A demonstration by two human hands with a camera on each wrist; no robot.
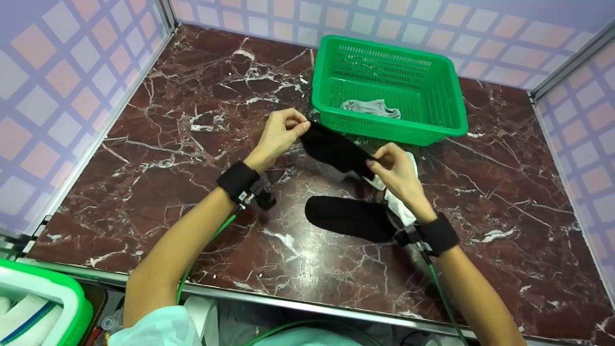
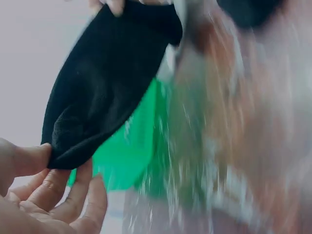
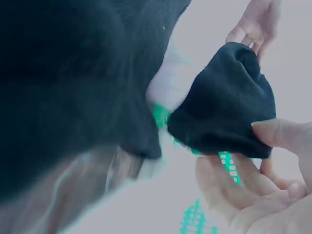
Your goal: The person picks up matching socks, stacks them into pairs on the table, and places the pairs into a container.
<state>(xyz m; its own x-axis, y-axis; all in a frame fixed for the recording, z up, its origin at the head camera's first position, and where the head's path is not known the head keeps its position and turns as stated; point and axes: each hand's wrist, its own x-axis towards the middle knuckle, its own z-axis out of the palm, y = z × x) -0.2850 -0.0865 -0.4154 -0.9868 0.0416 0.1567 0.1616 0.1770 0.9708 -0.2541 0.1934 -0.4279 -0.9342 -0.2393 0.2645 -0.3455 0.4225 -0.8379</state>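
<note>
A black sock (image 1: 336, 149) is stretched between both hands, raised in front of the basket. My left hand (image 1: 280, 136) pinches one end between thumb and fingers, the thumb (image 2: 31, 158) showing on its edge in the left wrist view. The opposite end is pinched by my right hand (image 1: 396, 175), whose fingers (image 3: 229, 183) lie under the fabric in the right wrist view. Nearer the body, a second black sock (image 1: 350, 218) lies flat, partly covered by the right wrist camera. Some white fabric (image 1: 401, 209) is partly hidden below the right hand.
Behind the hands stands a green perforated basket (image 1: 384, 126) with a crumpled grey sock (image 1: 370, 107) inside. The brown marbled tabletop (image 1: 202, 158) has patterned panels (image 1: 62, 72) on three sides. At lower left, a green-and-white container (image 1: 72, 288) holds white fabric.
</note>
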